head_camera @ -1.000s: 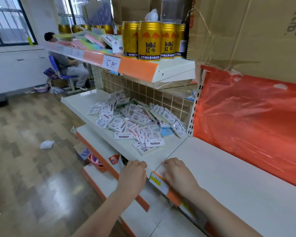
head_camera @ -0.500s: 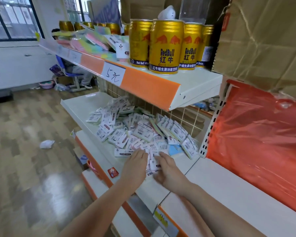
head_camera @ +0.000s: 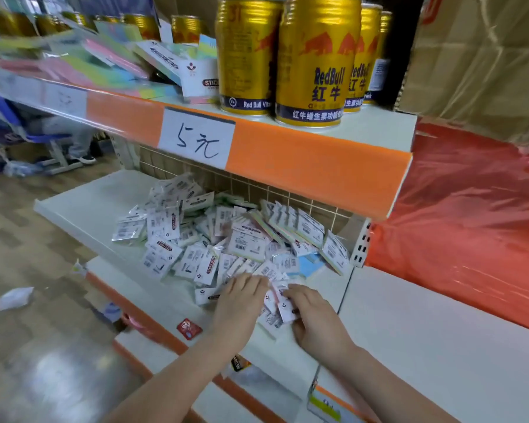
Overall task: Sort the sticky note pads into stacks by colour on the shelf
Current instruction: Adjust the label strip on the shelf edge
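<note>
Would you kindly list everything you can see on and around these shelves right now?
pads: a loose heap, too many to count, mostly white wrappers with one blue showing, middle shelf
coloured pads: several, pink, green and yellow, blurred, top shelf left
cans: a row of several, gold, top shelf
price tag: one, white, handwritten, top shelf's orange edge
plastic sheet: one, red, right
cardboard: brown, upper right
paper scrap: one, white, floor left
chair: one, blue, a person seated, far left
left hand: fingers flat on the heap's near edge
right hand: grip curled on a few white pads
</note>
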### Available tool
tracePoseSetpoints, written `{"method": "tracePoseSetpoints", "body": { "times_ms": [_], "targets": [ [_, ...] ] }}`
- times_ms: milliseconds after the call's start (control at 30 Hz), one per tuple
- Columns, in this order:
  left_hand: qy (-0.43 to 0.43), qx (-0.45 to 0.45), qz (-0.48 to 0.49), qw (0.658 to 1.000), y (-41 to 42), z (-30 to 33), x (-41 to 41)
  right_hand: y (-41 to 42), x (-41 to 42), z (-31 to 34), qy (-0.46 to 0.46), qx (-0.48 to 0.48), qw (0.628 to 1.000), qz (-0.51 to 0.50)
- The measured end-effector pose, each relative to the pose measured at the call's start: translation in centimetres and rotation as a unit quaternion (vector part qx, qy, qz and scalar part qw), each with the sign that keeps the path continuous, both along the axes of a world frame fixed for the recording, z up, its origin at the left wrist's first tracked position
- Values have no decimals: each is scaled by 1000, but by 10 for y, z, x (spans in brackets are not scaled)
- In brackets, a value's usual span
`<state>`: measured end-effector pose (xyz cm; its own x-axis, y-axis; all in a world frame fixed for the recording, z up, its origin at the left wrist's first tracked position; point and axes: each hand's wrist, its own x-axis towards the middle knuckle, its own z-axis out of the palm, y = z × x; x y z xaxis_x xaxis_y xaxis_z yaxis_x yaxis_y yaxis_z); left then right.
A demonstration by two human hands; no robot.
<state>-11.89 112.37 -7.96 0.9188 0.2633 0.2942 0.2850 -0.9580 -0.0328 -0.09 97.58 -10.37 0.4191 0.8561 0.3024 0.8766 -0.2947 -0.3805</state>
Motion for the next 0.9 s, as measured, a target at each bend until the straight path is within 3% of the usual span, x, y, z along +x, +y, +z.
{"method": "tracePoseSetpoints", "body": {
  "times_ms": [133, 233, 400, 467, 533, 633, 700, 800, 900],
  "targets": [
    [-58, 63, -44, 995, 11, -10, 1, -6, -9, -1, 2, -7, 999, -49],
    [-92, 86, -85, 988, 16, -10, -2, -13, -16, 3, 58, 9, 995, -85],
    [-141, 37, -132, 980, 10, 9, -3, -39, -20, 20, 185, 159, 950, -196],
    [-144, -85, -104, 980, -2, 23, 2, -55, -16, 23, 230, 230, 908, -264],
    [-120, -255, -66, 957, -15, 25, 15, -77, -9, 26, 260, 278, 869, -317],
    [-105, -483, -65, 867, -47, 23, 35, -120, -3, 39, 317, 334, 811, -362],
    [-89, -551, -58, 828, -71, 20, 50, -152, -3, 48, 338, 349, 781, -393],
    [-32, -636, -71, 767, -112, 14, 69, -203, -2, 52, 329, 310, 780, -432],
    [19, -642, -89, 761, -152, 8, 83, -250, -2, 49, 309, 242, 796, -461]
  ]
}}
